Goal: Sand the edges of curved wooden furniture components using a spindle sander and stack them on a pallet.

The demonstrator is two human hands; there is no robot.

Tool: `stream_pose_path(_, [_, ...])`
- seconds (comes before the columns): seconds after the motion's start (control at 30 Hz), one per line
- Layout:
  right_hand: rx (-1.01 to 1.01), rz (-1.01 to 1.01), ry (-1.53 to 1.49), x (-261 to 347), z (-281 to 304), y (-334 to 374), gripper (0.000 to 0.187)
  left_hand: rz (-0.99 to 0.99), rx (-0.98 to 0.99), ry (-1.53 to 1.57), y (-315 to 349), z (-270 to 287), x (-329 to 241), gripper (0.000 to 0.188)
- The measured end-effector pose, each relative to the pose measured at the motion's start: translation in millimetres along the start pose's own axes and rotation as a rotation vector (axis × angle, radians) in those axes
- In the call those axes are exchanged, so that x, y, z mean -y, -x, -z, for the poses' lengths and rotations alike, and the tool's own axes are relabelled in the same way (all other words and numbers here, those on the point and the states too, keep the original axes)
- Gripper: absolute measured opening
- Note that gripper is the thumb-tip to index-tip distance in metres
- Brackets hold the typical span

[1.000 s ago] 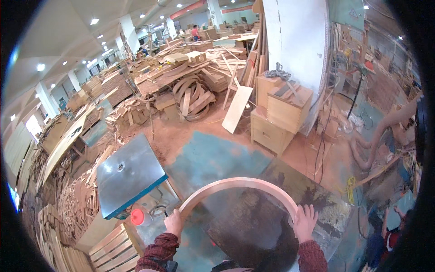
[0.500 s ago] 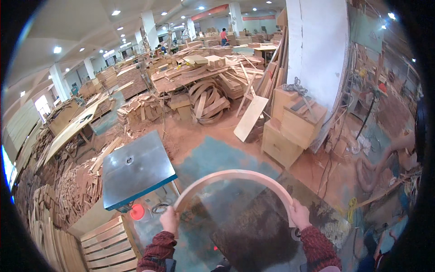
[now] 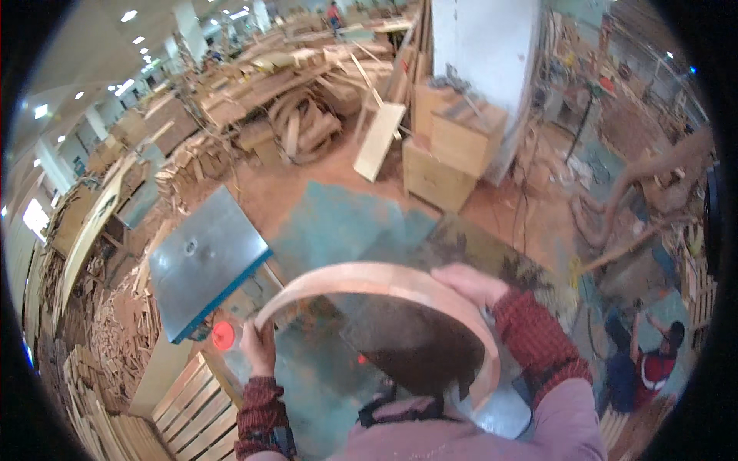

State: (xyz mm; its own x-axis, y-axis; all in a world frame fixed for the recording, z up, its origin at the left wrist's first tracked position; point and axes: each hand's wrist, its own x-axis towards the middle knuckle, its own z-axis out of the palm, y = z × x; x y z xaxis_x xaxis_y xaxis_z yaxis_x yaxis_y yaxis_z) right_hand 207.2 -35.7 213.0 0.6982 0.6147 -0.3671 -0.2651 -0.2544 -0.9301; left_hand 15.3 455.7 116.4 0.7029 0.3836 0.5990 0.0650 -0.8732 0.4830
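- The hoop (image 3: 369,278), a bent band of pale wood curved into a broad arc, is held up in front of the person's chest, above the worn floor (image 3: 338,223) of a workshop.
- The left hand (image 3: 260,347) has its grip closed on the hoop's left end, fingers wrapped around the band.
- The right hand (image 3: 470,283) lies over the top of the arc on its right side, fingers closed on the outer face; from there the band runs on down past the red knit sleeve (image 3: 534,338).
- Just left of the hoop stands a machine desk (image 3: 201,260) with a grey metal top and blue edge; a red knob (image 3: 224,336) sits below its near corner, close to the left hand.
- A slatted pallet (image 3: 192,403) lies low at left, beside heaps of offcuts (image 3: 115,338).
- Further off, wooden crates (image 3: 446,146) are stacked against a white pillar (image 3: 492,54), with a plank (image 3: 378,142) leaning next to them.
- Coils of bent wood (image 3: 304,127) lie in piles beyond.
- At lower right another person (image 3: 653,361) in red crouches, well apart from the hoop.
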Motion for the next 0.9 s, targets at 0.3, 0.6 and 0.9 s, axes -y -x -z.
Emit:
stream_pose_path(0.3, [-0.236, 0.017, -0.148, 56, -33, 99, 0.044, -0.079, 0.044, 0.226, -47, -65, -76, 0.024])
stream_pose_path(0.6, [-0.830, 0.314, 0.034, 63, -78, 211, 0.046, -0.109, 0.677, 1.344, 1, -84, -287, 0.060])
stream_pose_path(0.9, [-1.467, 0.674, 0.326, 12, -141, 281, 0.024, -0.151, 1.019, 1.570, 59, 21, -444, 0.067])
